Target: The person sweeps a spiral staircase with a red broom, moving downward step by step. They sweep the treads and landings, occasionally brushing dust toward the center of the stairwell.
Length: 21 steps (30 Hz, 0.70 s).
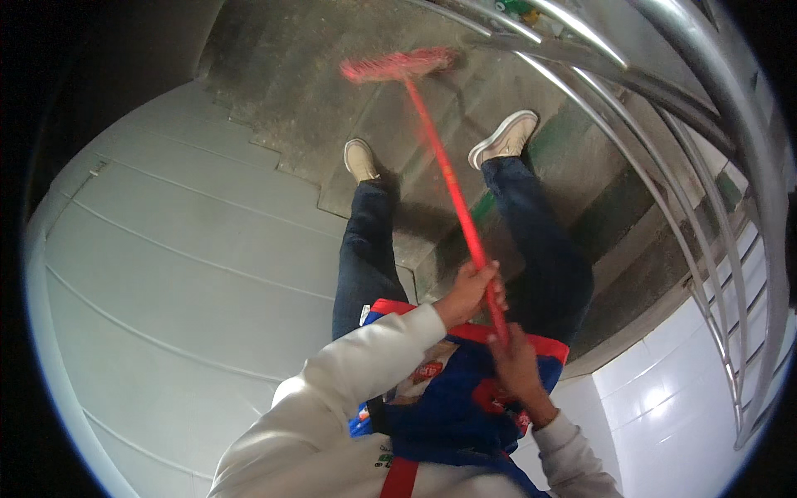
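A long red pole point(449, 173) runs up the view to a wide, fringed red head point(401, 65), a mop or a broom; blur hides which. The head lies on the concrete at the top, beyond my feet. My left hand point(470, 292) grips the pole at mid-handle. Below it, close to my waist, my right hand point(515, 361) is closed around the pole's lower end. A blue and red apron point(457, 386) hangs behind both hands.
Worn concrete stairs point(429, 168) with green-painted patches lie under my beige shoes point(360, 160). A metal railing point(654, 162) curves along the right. A pale tiled wall point(187, 249) borders the left. Green and yellow items point(520, 11) lie beyond the railing.
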### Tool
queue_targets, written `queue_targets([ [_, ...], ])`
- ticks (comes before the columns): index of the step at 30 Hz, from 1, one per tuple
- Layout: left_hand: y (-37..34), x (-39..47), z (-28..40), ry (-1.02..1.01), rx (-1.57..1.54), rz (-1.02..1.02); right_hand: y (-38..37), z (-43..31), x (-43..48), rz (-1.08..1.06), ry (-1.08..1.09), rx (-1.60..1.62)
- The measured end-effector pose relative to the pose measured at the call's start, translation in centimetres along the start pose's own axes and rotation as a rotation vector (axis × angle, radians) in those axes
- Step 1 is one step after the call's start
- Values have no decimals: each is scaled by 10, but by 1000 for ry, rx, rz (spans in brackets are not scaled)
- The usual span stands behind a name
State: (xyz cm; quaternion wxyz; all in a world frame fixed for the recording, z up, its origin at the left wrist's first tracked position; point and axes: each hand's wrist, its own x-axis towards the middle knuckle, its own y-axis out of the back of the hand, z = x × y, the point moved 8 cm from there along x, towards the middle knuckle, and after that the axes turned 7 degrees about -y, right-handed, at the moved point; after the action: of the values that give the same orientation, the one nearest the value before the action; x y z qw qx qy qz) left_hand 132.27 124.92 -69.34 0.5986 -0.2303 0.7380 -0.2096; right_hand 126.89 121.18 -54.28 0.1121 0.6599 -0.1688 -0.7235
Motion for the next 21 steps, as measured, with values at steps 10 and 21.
queue_targets([
  [10,-199,148,13,123,-419,-165,233,-77,51,219,77,63],
  [21,-150,83,9,142,-260,-441,106,-81,-13,344,172,-132],
])
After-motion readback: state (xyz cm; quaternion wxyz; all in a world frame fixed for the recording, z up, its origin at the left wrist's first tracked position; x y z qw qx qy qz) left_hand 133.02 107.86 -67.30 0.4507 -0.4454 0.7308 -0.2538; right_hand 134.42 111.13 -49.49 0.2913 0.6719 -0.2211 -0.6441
